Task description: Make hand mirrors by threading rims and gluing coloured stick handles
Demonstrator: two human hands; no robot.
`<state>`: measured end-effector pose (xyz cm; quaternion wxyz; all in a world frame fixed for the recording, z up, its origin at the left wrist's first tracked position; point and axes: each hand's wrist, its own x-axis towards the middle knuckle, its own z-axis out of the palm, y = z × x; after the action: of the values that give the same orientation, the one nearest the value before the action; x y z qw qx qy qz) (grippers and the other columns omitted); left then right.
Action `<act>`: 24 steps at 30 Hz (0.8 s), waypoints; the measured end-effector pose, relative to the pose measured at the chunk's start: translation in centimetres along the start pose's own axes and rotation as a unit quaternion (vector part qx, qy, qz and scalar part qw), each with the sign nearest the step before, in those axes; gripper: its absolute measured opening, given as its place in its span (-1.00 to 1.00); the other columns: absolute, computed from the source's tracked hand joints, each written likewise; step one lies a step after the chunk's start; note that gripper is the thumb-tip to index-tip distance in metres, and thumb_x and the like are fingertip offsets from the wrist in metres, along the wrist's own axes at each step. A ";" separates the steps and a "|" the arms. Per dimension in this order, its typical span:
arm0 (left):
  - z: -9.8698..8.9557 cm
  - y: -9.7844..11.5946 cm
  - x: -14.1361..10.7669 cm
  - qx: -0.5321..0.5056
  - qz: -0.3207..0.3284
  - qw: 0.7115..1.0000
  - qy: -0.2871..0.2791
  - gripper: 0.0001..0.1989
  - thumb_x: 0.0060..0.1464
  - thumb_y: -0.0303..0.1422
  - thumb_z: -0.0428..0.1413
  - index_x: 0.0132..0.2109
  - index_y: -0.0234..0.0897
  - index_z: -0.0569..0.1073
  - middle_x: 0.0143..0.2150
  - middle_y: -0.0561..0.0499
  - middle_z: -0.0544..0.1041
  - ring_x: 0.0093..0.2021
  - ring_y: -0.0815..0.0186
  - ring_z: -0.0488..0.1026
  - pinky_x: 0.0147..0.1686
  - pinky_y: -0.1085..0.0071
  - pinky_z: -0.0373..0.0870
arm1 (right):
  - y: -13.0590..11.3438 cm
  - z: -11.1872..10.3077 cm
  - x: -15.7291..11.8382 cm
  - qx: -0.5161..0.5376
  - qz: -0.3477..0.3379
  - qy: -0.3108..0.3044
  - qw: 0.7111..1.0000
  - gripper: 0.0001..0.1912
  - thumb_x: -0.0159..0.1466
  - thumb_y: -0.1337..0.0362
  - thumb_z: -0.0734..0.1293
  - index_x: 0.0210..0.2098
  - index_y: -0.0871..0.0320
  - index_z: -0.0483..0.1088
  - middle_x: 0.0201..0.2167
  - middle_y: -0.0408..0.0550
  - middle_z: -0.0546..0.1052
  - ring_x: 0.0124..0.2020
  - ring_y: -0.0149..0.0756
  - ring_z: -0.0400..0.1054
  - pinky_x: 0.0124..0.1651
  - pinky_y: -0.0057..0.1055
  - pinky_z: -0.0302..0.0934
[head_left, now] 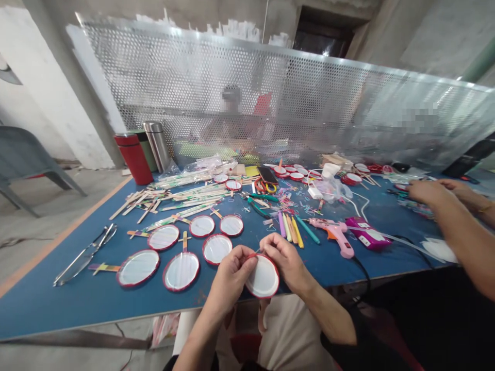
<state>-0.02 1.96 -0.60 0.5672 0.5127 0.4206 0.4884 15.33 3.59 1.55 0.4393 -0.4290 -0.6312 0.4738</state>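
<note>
A round white disc with a red rim [263, 278] is held at the table's front edge. My left hand [236, 270] pinches its upper left rim between thumb and fingers. At the top of the same rim, the fingers of my right hand [284, 256] are pressed together near the left thumb; whatever small thing they pinch is hard to make out. To the left lie several similar red-rimmed discs, some with coloured stick handles, such as one disc [181, 270] with its stick pointing away. Another red-rimmed disc [217, 249] lies just beyond my left hand.
Right of my hands are a pink glue gun [335, 234], a purple box [366, 233] and coloured sticks [290, 229]. Glasses [85, 255], wooden sticks and bottles [135, 159] stand or lie left. Another person's hands [433, 196] work at right. A perforated metal screen [247, 98] runs behind.
</note>
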 end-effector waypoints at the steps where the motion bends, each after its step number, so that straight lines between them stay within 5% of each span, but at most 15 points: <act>1: 0.0 0.1 0.0 0.021 0.001 1.000 -0.018 -0.79 0.02 -0.21 0.11 -0.35 -0.30 0.38 -0.50 0.14 0.34 -0.51 0.44 0.24 -0.51 0.54 0.16 | 0.1 0.0 0.1 0.043 0.029 0.007 0.999 -0.79 0.28 0.14 0.22 -0.39 0.14 0.26 -0.48 -0.19 0.33 -0.51 -0.43 0.16 -0.45 -0.50 0.08; 5: 0.1 0.3 0.1 0.112 0.003 0.992 -0.063 -0.85 0.06 -0.29 0.06 -0.36 -0.29 0.38 -0.50 0.13 0.35 -0.49 0.41 0.25 -0.50 0.53 0.15 | -0.1 -0.3 0.6 0.079 0.066 0.031 0.994 -0.80 0.27 0.15 0.19 -0.42 0.10 0.17 -0.62 -0.31 0.21 -0.69 -0.51 -0.04 -0.62 -0.54 -0.12; 10: 0.6 0.6 0.3 0.184 0.019 0.982 -0.023 -0.86 0.06 -0.30 0.03 -0.40 -0.26 0.34 -0.54 0.15 0.31 -0.51 0.41 0.21 -0.53 0.53 0.12 | -1.5 -1.4 0.2 -0.191 -0.096 0.087 0.973 -0.86 0.29 0.22 0.17 -0.39 0.08 0.22 -0.53 -0.21 0.30 -0.51 -0.40 0.21 -0.41 -0.48 0.13; 15: 1.0 0.9 0.1 0.187 0.003 0.982 0.035 -0.81 0.08 -0.24 -0.02 -0.39 -0.24 0.33 -0.53 0.13 0.32 -0.52 0.37 0.26 -0.54 0.51 0.14 | -1.4 -1.4 -2.5 -0.364 -0.105 0.069 0.923 -0.84 0.29 0.28 0.15 -0.40 0.05 0.29 -0.52 -0.11 0.46 -0.52 -0.33 0.34 -0.42 -0.44 0.12; 19: 1.1 0.6 -0.1 0.211 0.006 0.976 0.045 -0.82 0.09 -0.25 -0.02 -0.40 -0.23 0.33 -0.55 0.13 0.35 -0.53 0.36 0.29 -0.54 0.50 0.13 | 0.0 -1.2 -4.1 -0.415 -0.114 0.110 0.896 -0.81 0.30 0.29 0.13 -0.39 0.04 0.32 -0.48 -0.04 0.51 -0.44 -0.24 0.42 -0.39 -0.41 0.15; 24: 1.2 0.6 -0.1 0.213 0.000 0.975 0.062 -0.83 0.11 -0.26 -0.03 -0.39 -0.21 0.31 -0.56 0.15 0.34 -0.55 0.35 0.34 -0.55 0.48 0.15 | 1.8 -1.1 -5.0 -0.396 -0.075 0.166 0.900 -0.82 0.29 0.28 0.15 -0.42 0.04 0.31 -0.49 -0.01 0.49 -0.47 -0.20 0.41 -0.40 -0.38 0.15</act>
<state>1.11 1.66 0.12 0.4175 0.5907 0.5495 0.4181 17.88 -0.67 -0.75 0.3654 -0.5913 -0.7153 0.0722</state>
